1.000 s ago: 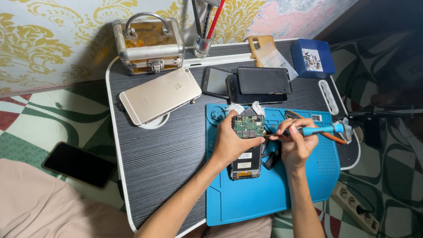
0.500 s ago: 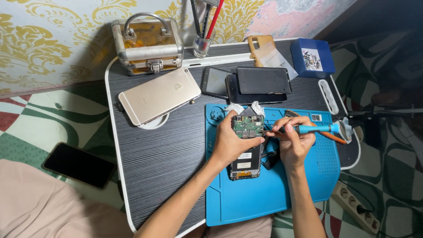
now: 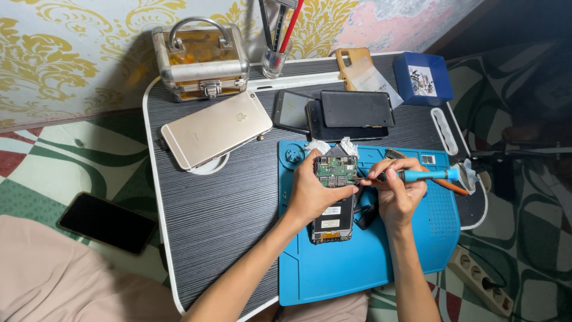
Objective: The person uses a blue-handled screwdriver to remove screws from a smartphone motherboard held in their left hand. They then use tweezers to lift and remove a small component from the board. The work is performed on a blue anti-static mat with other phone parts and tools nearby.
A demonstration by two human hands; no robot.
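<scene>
An opened phone point(image 3: 332, 197) lies on a blue work mat point(image 3: 369, 262), its green circuit board exposed at the top. My left hand point(image 3: 313, 192) grips the phone's left side and steadies it. My right hand point(image 3: 398, 191) holds a blue-handled screwdriver point(image 3: 426, 175), whose tip meets the board's right edge. An orange tool point(image 3: 447, 186) lies under the screwdriver's handle on the mat.
On the black lap table point(image 3: 220, 203) lie a gold phone point(image 3: 215, 128), several dark phones point(image 3: 348, 111), a metal case point(image 3: 201, 58), a glass of tools point(image 3: 275, 59), a tan phone cover point(image 3: 353, 61) and a blue box point(image 3: 423, 77). A black phone point(image 3: 107, 222) and a power strip point(image 3: 479, 280) lie on the floor.
My right hand and the screwdriver have shifted slightly at the board's edge. The left hand and phone stay put.
</scene>
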